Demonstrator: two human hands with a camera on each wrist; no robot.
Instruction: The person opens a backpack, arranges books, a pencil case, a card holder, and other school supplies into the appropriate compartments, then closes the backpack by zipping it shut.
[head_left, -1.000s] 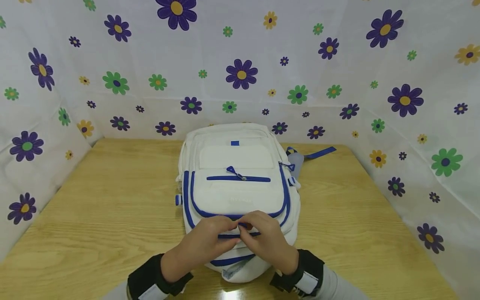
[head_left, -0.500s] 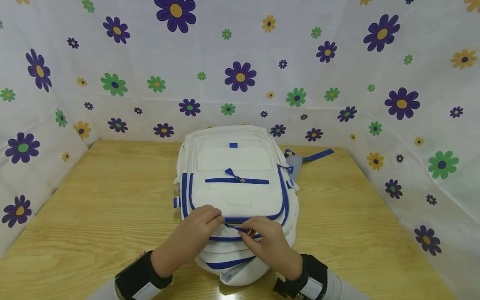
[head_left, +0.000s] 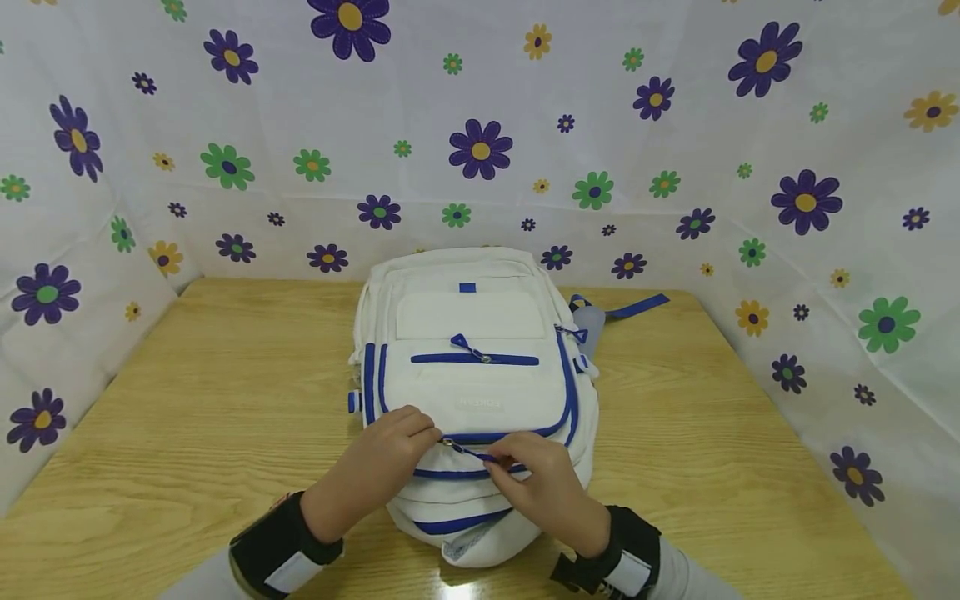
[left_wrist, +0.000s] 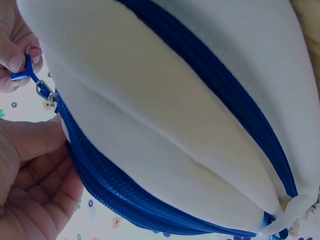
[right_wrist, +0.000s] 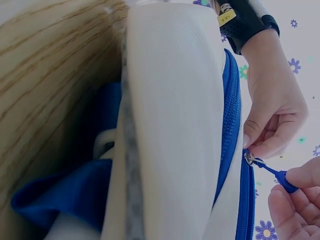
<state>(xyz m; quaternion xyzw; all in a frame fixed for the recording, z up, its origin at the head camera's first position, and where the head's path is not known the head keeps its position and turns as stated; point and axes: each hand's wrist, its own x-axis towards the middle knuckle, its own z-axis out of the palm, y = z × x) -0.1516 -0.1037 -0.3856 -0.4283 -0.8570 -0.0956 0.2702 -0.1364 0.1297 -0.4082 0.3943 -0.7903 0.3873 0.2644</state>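
A white backpack [head_left: 480,387] with blue zippers lies on its back, front side up. My right hand [head_left: 543,479] pinches the blue pull of a zipper [right_wrist: 287,181] between thumb and fingertips. The pull's cord stretches taut from the metal slider [right_wrist: 250,158] at the lower edge of the front pocket. Left of the slider, my left hand [head_left: 386,454] pinches the bag's edge beside the zipper tape; the left wrist view shows its thumb and fingers [left_wrist: 40,172] closed on that edge. Another zipper pull [head_left: 468,348] lies loose on the front pocket.
The backpack stands on a wooden table [head_left: 247,375]. A blue strap end [head_left: 637,307] sticks out past its right side. Behind and at both sides hangs a white cloth [head_left: 420,92] printed with flowers. Below the bag, a blue strap loop [right_wrist: 65,192] shows in the right wrist view.
Both hands were together at the zipper pull. The left hand has shifted left to the bag's edge, and the right hand has drawn the pull slightly right, with the cord now visible between them.
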